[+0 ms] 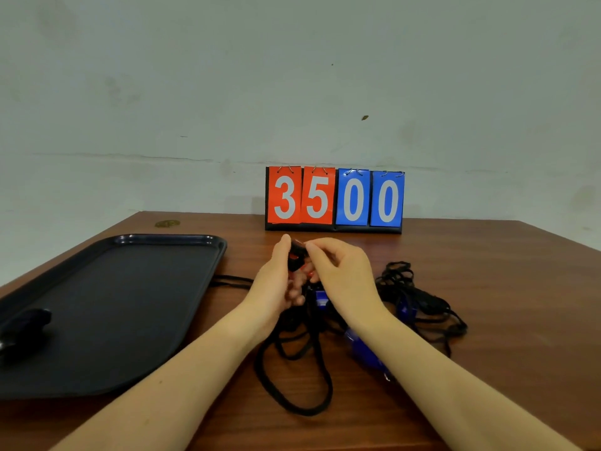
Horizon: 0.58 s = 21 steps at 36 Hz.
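Both hands meet above the middle of the wooden table (487, 255) around a small black device with a red part (296, 253). My left hand (276, 281) grips it from the left, fingers curled under it. My right hand (341, 271) pinches its top with thumb and forefinger. A black lanyard cord (292, 379) hangs from the device and loops on the table below the hands. A blue device (320, 299) lies just under the hands, partly hidden.
A dark tray (136, 288) lies at the left with one bundled black item (26, 323) at its near left. A tangle of black cords and blue pieces (419, 301) lies to the right. A flip scoreboard (335, 198) showing 3500 stands at the back.
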Tool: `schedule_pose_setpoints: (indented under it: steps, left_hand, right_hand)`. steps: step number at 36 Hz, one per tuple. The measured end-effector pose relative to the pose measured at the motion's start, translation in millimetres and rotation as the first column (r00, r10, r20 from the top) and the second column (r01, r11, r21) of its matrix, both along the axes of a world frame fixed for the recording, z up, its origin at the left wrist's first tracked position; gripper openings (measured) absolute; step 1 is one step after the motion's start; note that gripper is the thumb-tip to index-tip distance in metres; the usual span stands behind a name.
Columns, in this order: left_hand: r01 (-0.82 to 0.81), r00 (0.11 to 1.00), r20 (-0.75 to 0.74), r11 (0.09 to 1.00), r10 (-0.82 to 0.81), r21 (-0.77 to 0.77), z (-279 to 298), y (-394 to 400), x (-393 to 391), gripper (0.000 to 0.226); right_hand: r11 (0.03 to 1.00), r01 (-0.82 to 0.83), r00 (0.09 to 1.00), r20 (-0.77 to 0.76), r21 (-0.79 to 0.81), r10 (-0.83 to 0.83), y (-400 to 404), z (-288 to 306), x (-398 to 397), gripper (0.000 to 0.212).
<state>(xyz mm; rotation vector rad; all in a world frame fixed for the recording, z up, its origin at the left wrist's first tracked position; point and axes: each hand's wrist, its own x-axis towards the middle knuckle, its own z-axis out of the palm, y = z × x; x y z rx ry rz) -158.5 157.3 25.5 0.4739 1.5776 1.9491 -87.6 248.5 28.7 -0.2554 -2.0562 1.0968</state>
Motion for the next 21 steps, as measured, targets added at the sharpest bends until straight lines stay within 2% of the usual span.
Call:
schedule_pose_setpoints:
  steps: [3,7,9,13,21]
  left_hand:
    - [0.025,0.997,-0.069,0.998,-0.029,-0.059,-0.5,5.5,0.7,0.056]
    - [0.113,0.992,0.056,0.992,-0.116,0.05,-2.1,5.6,-0.4,0.049]
    - [0.136,0.985,0.092,0.985,-0.146,0.108,-2.2,3.5,-0.9,0.054]
    - [0.114,0.984,0.12,0.981,-0.134,0.159,-2.3,0.8,-0.6,0.062]
    - [0.073,0.983,0.153,0.985,-0.098,0.159,-5.1,1.9,-1.5,0.046]
  right_hand:
    - [0.999,0.039,0.999,-0.016,-0.022,-0.039,4.5,1.3,1.3,0.017]
    - [0.999,0.038,0.999,-0.013,0.005,-0.038,6.5,2.2,3.7,0.016]
    - [0.998,0.008,1.0,0.009,0.054,-0.009,4.9,1.6,3.2,0.018]
    - [0.991,-0.02,0.999,0.049,0.13,0.014,3.2,0.9,1.0,0.026]
    - [0.995,-0.019,0.998,0.057,0.093,0.014,6.9,1.2,3.3,0.025]
